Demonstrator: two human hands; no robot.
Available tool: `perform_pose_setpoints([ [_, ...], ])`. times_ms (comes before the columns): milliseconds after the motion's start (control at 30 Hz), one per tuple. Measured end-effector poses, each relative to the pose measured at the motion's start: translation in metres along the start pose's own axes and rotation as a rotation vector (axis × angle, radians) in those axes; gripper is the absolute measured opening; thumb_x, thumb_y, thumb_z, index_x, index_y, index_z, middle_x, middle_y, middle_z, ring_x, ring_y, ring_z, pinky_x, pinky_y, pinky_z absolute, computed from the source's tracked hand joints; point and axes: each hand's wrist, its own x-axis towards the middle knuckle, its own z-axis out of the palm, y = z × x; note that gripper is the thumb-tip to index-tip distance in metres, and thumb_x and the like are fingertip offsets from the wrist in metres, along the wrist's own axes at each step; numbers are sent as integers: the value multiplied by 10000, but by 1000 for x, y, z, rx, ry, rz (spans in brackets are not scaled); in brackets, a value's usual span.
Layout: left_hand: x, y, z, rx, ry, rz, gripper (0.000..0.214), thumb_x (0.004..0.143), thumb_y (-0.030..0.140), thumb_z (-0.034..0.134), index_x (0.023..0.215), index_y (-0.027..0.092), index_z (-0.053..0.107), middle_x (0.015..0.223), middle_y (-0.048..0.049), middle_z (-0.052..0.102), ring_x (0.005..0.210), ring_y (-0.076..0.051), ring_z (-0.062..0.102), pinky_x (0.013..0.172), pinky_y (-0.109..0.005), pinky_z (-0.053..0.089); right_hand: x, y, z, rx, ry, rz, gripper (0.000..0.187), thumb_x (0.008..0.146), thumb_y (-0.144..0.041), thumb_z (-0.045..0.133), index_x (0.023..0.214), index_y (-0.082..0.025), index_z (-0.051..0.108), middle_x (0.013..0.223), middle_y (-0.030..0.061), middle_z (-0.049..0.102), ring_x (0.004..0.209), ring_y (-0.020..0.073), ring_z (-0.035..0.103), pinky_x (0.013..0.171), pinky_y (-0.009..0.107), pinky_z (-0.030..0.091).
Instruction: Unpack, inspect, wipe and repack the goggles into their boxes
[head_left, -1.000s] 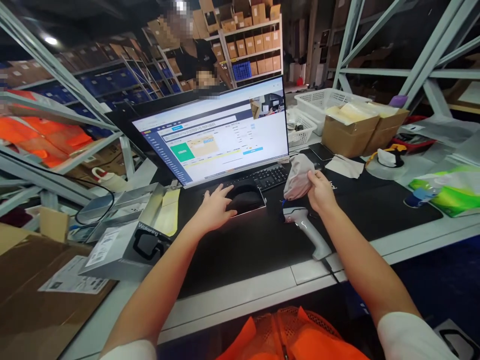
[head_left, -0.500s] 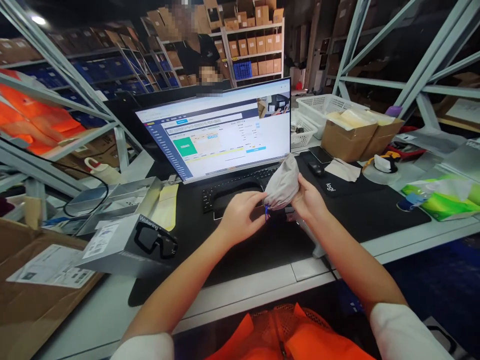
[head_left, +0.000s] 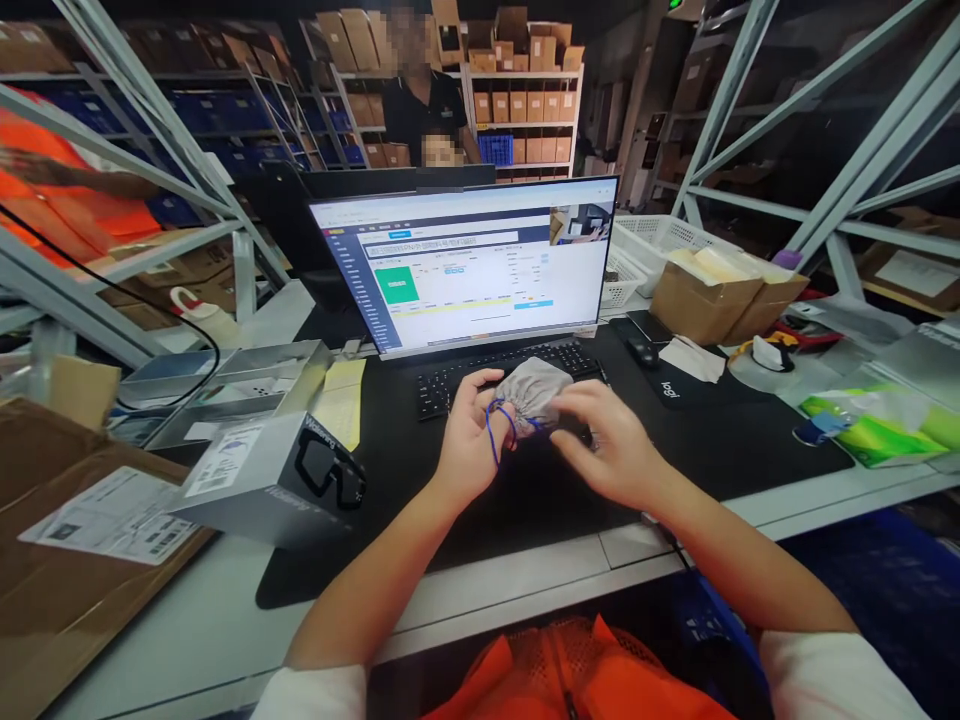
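Observation:
My left hand (head_left: 471, 443) grips the gathered neck of a small grey drawstring pouch (head_left: 534, 386), and a blue cord (head_left: 496, 432) loops over its fingers. My right hand (head_left: 606, 447) hovers just right of the pouch with fingers curled at its opening. Both hands are above a black desk mat (head_left: 735, 440), in front of a black keyboard (head_left: 454, 378) and a lit monitor (head_left: 465, 265).
A grey goggles box (head_left: 270, 478) lies left of the mat, with open cardboard (head_left: 67, 560) and a paper label further left. A mouse (head_left: 643, 351), cardboard boxes (head_left: 705, 300), white baskets and a green packet (head_left: 877, 430) lie to the right. Another person stands behind the monitor.
The pouch has come down from my right hand into my left, which left the black mouse pad area. My right hand let go and now hovers beside it. The view shifted right.

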Motion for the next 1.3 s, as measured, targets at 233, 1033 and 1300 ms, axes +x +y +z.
perform_pose_setpoints([
  [233,-23,24,-11,39,-109,-38,355,865,502,720,887,159,632,597,22,596,448,-95,555,424,-187,457,10,-40,7,-287,-95,-257,344,928,-303,687,1261,-247,624,1142,106,550,927,211,577,805,369,555],
  [1033,10,9,-39,874,-628,406,225,968,383,604,850,192,628,1057,-56,636,993,-214,575,903,-382,465,12,9,16,116,-274,-143,88,911,-135,638,913,-202,582,1039,75,620,941,180,601,811,312,518],
  [1300,22,-2,-46,373,-755,294,424,910,473,659,629,170,565,1311,-118,566,1271,-288,523,1114,-437,429,16,20,10,250,-276,-83,286,953,-337,658,728,-176,587,1046,87,617,951,183,620,843,339,526],
])
